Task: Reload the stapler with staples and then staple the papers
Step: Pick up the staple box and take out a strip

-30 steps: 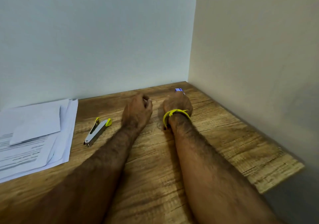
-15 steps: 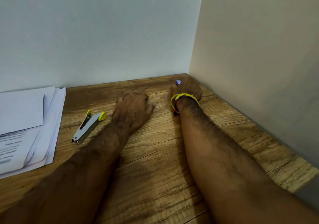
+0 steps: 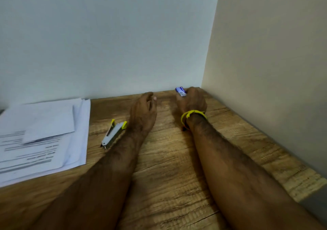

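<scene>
While I watch from the head camera, the wooden table (image 3: 168, 167) fills most of the view, running back into a corner where a pale wall (image 3: 106, 35) meets a beige side wall (image 3: 274, 70). On its left side I see the papers (image 3: 44, 141), a loose white stack with printed lines and a smaller folded sheet lying on top. Next in size, my left hand (image 3: 143, 112) hovers or rests near the back of the table with its fingers loosely curled and holding nothing. My right hand (image 3: 192, 100) sits close to the corner, fingers curled around a small blue-and-white staple box (image 3: 180, 91) that sticks out past the knuckles. Smaller again, the stapler (image 3: 113, 135) lies flat between the papers and my left forearm, grey with yellow ends, untouched. A yellow wristband (image 3: 192, 115) circles my right wrist.
</scene>
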